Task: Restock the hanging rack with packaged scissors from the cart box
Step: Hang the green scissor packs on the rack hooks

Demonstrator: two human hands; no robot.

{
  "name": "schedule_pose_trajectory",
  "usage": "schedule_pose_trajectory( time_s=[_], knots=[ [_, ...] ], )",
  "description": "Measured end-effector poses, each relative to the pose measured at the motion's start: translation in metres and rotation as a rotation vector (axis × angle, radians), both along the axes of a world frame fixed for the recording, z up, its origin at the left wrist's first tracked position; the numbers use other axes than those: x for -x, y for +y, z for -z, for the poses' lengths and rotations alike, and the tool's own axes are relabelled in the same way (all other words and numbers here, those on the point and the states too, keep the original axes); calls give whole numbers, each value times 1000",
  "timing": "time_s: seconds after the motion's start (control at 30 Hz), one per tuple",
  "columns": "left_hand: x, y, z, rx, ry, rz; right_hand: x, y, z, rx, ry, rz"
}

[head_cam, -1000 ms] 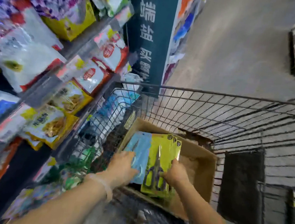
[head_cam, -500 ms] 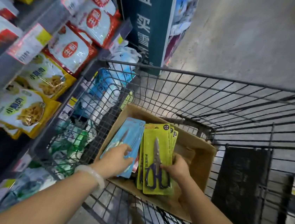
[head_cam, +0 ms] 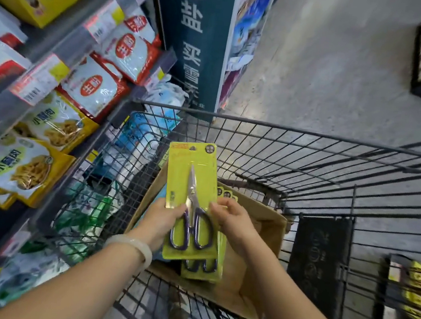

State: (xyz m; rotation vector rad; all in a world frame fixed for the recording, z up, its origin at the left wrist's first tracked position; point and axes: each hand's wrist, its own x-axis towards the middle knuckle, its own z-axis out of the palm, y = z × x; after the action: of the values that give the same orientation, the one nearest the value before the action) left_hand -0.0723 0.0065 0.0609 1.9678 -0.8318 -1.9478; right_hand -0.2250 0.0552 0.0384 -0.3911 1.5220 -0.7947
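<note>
Both hands [head_cam: 163,219] [head_cam: 233,225] – fingers pinch scissors pkg [head_cam: 191,183]

Retail shop aisle: wire cart [head_cam: 309,155] on concrete floor [head_cam: 332,68]; left of cart, shelves with price-tag strips [head_cam: 39,82], snack packets [head_cam: 20,164]; beyond cart, teal sign [head_cam: 191,39].

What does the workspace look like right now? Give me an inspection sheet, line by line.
Surface: wire cart holding an open cardboard box.
Job's things: top scissors pack, yellow-green card, lifted above more yellow-green packs in the box; hanging rack not seen.
Clutter: nothing seen loose in the cart outside the box.
Hands: left hand grips the top pack's left edge; right hand pinches its right edge.
Cables: nothing seen.
Surroundings: shelves of bagged food to the left, blue sign panel ahead, concrete floor.
</note>
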Motion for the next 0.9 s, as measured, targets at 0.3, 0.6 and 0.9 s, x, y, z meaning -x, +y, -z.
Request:
schedule_pose_trajectory(
  time_s=[0.3,0.6,0.9],
  knots=[
    [-60,-1,24,9,-126,-184,-14,36,88,-393,518,-323],
    [-68,10,5,92,-81,-238,4,40,82,-375,331,-214],
    [-107,36,-56,228,34,-325,3,42,-13,-5,189,-36]
  ],
)
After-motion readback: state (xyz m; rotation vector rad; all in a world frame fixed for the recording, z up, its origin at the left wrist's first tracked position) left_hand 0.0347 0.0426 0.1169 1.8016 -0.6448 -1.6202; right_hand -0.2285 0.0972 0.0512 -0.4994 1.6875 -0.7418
